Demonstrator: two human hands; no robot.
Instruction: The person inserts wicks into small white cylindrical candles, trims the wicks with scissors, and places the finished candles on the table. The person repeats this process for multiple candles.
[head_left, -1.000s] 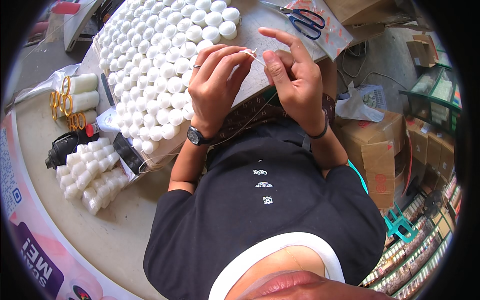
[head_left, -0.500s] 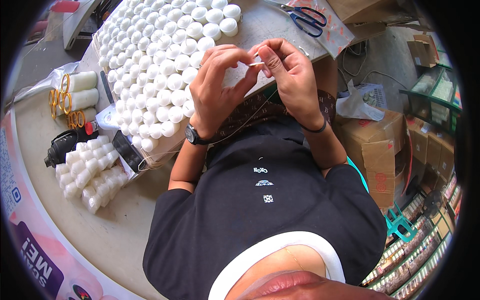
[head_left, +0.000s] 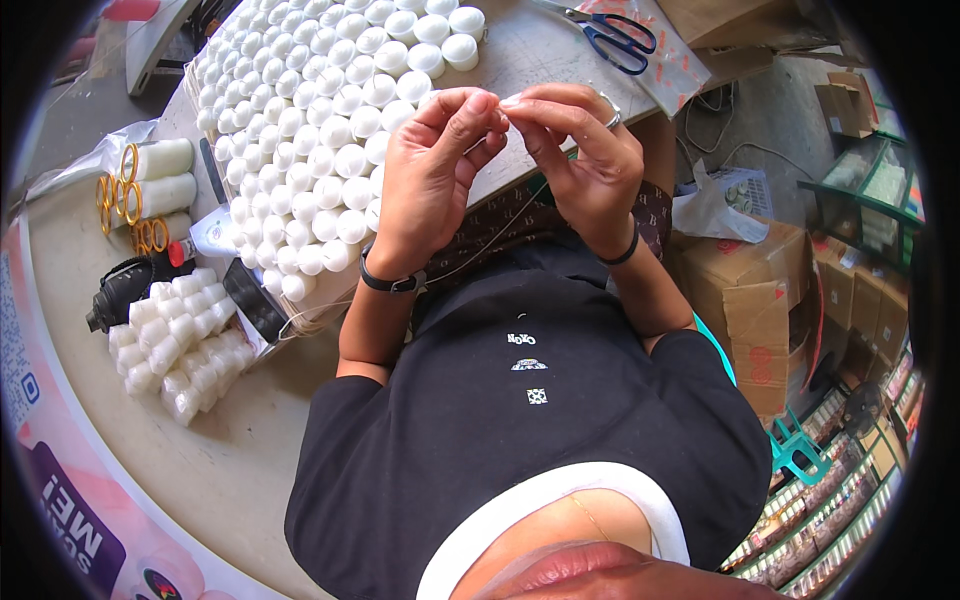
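Note:
My left hand (head_left: 440, 170) is closed in a pinch above the near table edge, and my right hand (head_left: 580, 150) pinches close against it. Their fingertips meet around a thin white strand (head_left: 503, 104), mostly covered by the fingers. Close to my left hand, densely packed small white candle-like cups (head_left: 350, 160) cover much of the table (head_left: 520, 60); fine threads show on some. Past my right hand lie dark blue-handled scissors (head_left: 620, 45) on a printed plastic sheet (head_left: 672, 85).
On the left are white rolls with yellow rings (head_left: 160, 190), a black bottle-like object (head_left: 125, 295) and wrapped stacks of white cups (head_left: 185, 345). Cardboard boxes (head_left: 745, 290), a turquoise stool (head_left: 800, 455) and loaded shelves (head_left: 870, 190) occupy the right.
My left hand has turned, its thumb now uppermost, and my right hand has rolled its knuckles upward. The fingertips have come together, covering the strand that showed between them.

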